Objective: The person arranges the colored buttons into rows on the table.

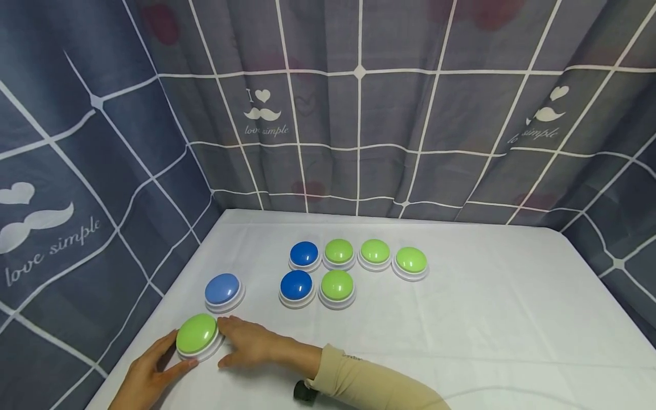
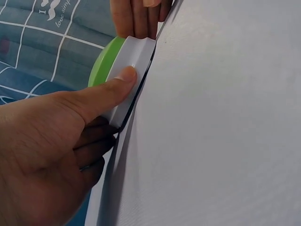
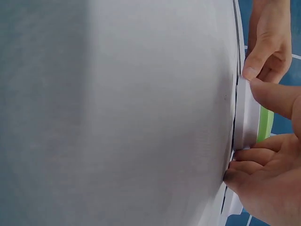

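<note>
At the table's left edge lies a round push button [image 1: 196, 333] with a green dome and a white base. My left hand [image 1: 146, 373] grips its base, thumb on the near side and fingers on the left. In the left wrist view that thumb presses the white base [image 2: 129, 61]. Fingertips of my right hand [image 1: 251, 341] touch the button's right side, while the thumb stands apart from it in the head view. Just behind sits a blue button [image 1: 222, 289]. In the right wrist view, my right fingers [image 3: 256, 157] lie against the base.
Blue buttons [image 1: 296, 286] and several green buttons [image 1: 337, 286] stand in two rows near mid-table. A small dark object [image 1: 304, 392] lies by the right sleeve [image 1: 376, 378]. Grey checked curtains [image 1: 328, 114] surround the white table [image 1: 487, 319] at the back and sides.
</note>
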Tool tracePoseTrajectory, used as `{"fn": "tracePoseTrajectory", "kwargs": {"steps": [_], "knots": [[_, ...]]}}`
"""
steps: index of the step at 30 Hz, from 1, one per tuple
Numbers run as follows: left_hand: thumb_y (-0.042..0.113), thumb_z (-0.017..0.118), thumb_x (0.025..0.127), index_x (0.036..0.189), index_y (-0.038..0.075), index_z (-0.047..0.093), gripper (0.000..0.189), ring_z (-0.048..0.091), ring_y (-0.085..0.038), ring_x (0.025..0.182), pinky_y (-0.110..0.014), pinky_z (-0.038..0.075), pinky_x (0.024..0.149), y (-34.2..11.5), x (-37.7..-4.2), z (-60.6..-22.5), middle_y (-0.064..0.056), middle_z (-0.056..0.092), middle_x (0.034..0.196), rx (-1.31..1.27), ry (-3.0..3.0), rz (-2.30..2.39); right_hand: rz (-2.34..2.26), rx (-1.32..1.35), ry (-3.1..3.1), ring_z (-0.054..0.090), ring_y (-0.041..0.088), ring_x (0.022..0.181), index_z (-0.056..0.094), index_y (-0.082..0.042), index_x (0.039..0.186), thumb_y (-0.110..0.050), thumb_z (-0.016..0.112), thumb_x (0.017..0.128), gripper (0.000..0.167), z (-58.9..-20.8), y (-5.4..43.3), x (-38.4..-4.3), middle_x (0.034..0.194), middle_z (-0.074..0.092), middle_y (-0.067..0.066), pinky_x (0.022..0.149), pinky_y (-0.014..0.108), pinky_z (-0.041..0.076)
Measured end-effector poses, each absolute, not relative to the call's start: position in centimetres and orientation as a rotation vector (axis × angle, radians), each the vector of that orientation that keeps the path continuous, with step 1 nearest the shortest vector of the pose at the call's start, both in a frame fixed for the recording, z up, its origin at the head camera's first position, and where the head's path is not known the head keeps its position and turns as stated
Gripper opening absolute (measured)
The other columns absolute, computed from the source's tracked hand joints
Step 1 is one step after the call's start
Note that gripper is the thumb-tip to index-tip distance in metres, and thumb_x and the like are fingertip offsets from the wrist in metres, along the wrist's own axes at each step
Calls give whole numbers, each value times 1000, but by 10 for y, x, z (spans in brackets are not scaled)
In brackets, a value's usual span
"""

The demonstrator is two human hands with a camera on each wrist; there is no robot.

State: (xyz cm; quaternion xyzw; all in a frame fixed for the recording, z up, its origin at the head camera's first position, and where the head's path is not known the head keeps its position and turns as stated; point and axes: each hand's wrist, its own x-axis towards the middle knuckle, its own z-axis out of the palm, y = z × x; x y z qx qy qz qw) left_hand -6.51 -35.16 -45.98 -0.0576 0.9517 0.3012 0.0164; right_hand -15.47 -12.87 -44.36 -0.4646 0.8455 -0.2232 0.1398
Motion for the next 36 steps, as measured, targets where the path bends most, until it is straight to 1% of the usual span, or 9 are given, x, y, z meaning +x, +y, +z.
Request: {"fn": "tracePoseTrajectory", "kwargs": {"steps": [9,14,20,21,24,28,31,34,36], "knots": [[34,86,77,133,-9,54,78,45,-57,122,-68,40,91,-342,-61,-456,-35,53,131,-101,3164,949,-836,-1295,2514,53,1,121,54,-8,140,-28,72,93,54,-441,-124,-153,134,60,-6,99,14,40],[25,89,74,127,-7,60,68,52,-56,115,-70,43,86,-332,-62,-447,-33,59,123,-60,3262,997,-1008,-1186,2614,55,3,120,59,-10,137,-30,76,89,55,-437,-122,-151,131,62,-6,98,18,44],[27,88,75,126,-2,63,64,56,-50,113,-69,45,83,-318,-65,-432,-28,62,123,-68,3304,1048,-1229,-1067,2656,57,2,116,63,-16,132,-34,82,83,56,-434,-113,-151,126,64,-11,96,19,46],[28,88,75,126,-1,64,63,57,-48,113,-66,46,84,-315,-66,-429,-26,64,123,-59,3322,1039,-1264,-1059,2661,57,2,116,64,-16,131,-34,83,82,55,-433,-110,-152,125,65,-11,96,19,46],[25,90,72,123,4,67,59,61,-29,111,-35,51,91,-307,-70,-424,-17,68,119,8,3391,1044,-1349,-1049,2652,56,3,119,64,-16,131,-32,83,82,55,-432,-101,-154,128,64,-10,98,20,44],[23,91,71,122,7,69,57,57,-4,110,-1,33,84,-296,-77,-420,-10,69,117,114,3426,1090,-1414,-1017,2620,54,6,124,63,-14,133,-31,82,84,55,-427,-85,-157,131,62,-8,102,24,44],[24,90,72,122,6,69,57,60,-12,112,-5,38,88,-285,-83,-416,-9,69,117,180,3408,1115,-1444,-995,2617,54,7,124,62,-13,133,-31,81,84,55,-426,-72,-160,131,63,-7,103,27,44],[24,89,73,122,3,68,57,62,-32,111,-30,52,91,-273,-91,-414,-12,69,117,234,3378,1146,-1485,-987,2616,54,9,124,62,-11,133,-29,81,84,55,-426,-58,-163,130,64,-3,103,28,44],[24,89,74,122,1,68,57,62,-38,112,-44,53,92,-264,-97,-412,-15,68,118,262,3351,1177,-1510,-974,2624,55,11,124,62,-10,133,-28,81,84,56,-426,-48,-165,130,64,-1,102,29,45]]}}
